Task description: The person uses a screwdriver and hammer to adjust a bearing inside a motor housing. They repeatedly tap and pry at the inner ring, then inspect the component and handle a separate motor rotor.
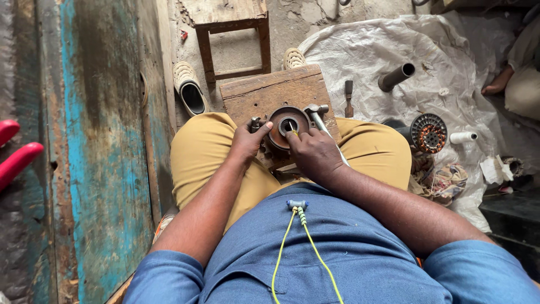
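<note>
Head view, wooden block (264,90) on lap, white sheet (365,56) over floor

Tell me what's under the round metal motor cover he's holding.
The round motor cover sits on a worn wooden block. The left hand grips its left edge and the right hand covers its lower right, so the contact underneath is hidden.

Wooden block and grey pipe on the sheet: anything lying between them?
Head view: a small dark hand tool lies on the white plastic sheet between the wooden block and the grey pipe. Otherwise only bare sheet.
</note>
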